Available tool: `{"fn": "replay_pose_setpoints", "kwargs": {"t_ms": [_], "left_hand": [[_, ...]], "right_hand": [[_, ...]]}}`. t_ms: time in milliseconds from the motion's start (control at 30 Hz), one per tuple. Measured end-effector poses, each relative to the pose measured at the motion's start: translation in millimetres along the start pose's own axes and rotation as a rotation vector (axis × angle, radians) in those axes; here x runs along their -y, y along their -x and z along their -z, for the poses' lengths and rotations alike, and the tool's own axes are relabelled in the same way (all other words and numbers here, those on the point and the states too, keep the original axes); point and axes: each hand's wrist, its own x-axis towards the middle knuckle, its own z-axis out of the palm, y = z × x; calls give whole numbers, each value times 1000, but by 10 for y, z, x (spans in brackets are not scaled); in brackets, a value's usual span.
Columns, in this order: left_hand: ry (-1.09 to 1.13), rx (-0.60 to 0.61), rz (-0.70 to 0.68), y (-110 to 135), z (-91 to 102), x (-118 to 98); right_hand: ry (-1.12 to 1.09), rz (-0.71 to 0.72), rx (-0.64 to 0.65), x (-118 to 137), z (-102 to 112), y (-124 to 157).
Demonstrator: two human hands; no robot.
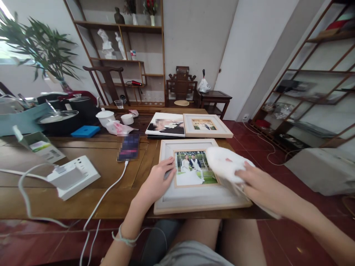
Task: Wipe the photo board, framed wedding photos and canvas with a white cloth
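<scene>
A light wooden picture frame (205, 205) with a wide white mat and a wedding photo (194, 167) lies at the table's front edge. My left hand (161, 177) grips its left side, fingers bent over onto the mat beside the photo. In my right hand (251, 181) is a bunched white cloth (226, 162), slightly blurred. The cloth is over the frame's right side and hides part of the mat and the photo's right edge.
Behind lie another framed photo (227, 130) and a photo panel (166, 127). To the left are a phone (129, 147) on a white cable, a power strip (74, 177), an opened box (41, 146), a blue box (85, 131), a pan (58, 122) and a white lidded bowl (105, 117).
</scene>
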Motion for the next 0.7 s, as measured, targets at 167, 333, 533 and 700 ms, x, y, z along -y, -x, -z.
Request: {"fn": "replay_pose_setpoints", "kwargs": {"t_ms": [167,333,533,700], "left_hand": [[-28,3,-48,29,-1,39],[-19,-1,-46,44,6,41],[3,-13,-22,36,6,32],[14,7,-26,39,-13,58]], "right_hand": [[85,-126,-417,-162,40,-717],[143,265,-376,217,-59,-1378],[181,674,-142,663,-374,-1666],[217,576,-105,430,-368,-1544]]}}
